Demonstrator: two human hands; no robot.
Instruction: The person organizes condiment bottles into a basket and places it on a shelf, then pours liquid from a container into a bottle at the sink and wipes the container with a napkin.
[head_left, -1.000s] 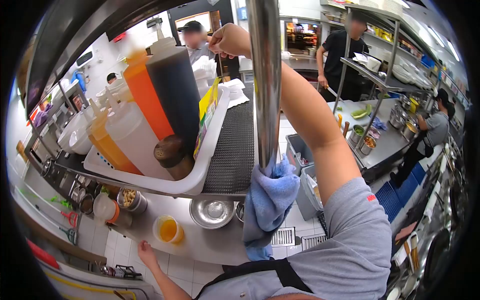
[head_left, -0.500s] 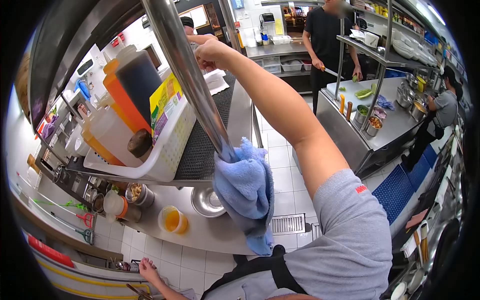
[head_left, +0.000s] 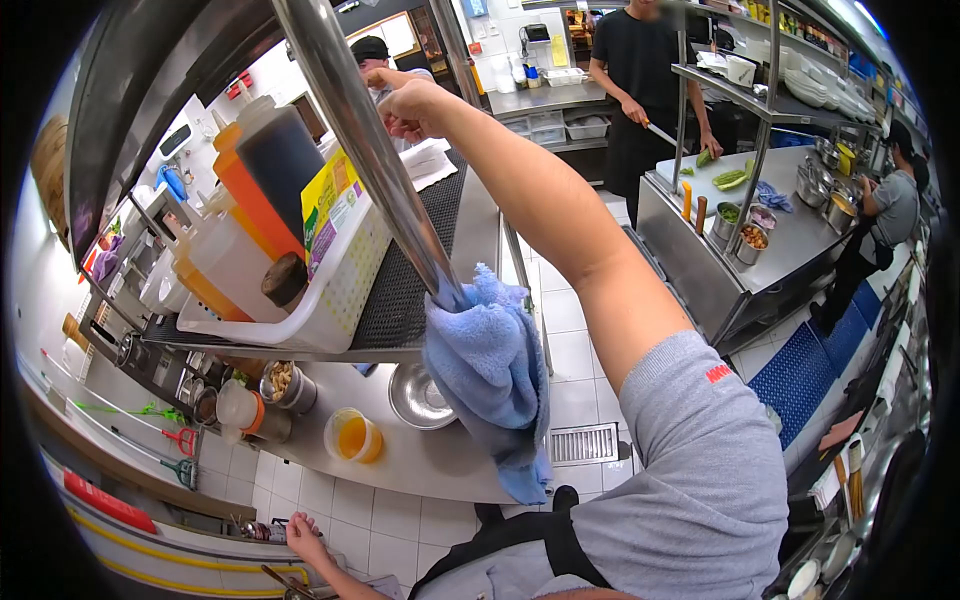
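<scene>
My right arm reaches up and forward, with my right hand (head_left: pixel 412 108) at the upper shelf beside the steel post (head_left: pixel 365 140). Its fingers are curled; the post partly hides them, so what they hold, if anything, cannot be made out. Just below that hand lie white papers or napkins (head_left: pixel 428 165). My left hand (head_left: pixel 305 538) hangs low at the left, fingers loosely closed, nothing visible in it. A blue cloth (head_left: pixel 487 375) is tied around the post's lower part. On the shelf, a white basket (head_left: pixel 345 300) holds squeeze bottles (head_left: pixel 255 185) and a yellow packet (head_left: pixel 330 205).
Below the shelf, a counter (head_left: pixel 400 475) carries a tub of orange liquid (head_left: pixel 354 437), a metal bowl (head_left: pixel 420 397) and several containers. A person in black (head_left: pixel 640 70) cuts green vegetables (head_left: pixel 735 178) at another counter. Other people stand at the back and far right.
My right hand has shifted slightly left and down, its fingers more curled. My left hand has moved slightly right. The view has shifted a little, and the person's knife is farther from the vegetables.
</scene>
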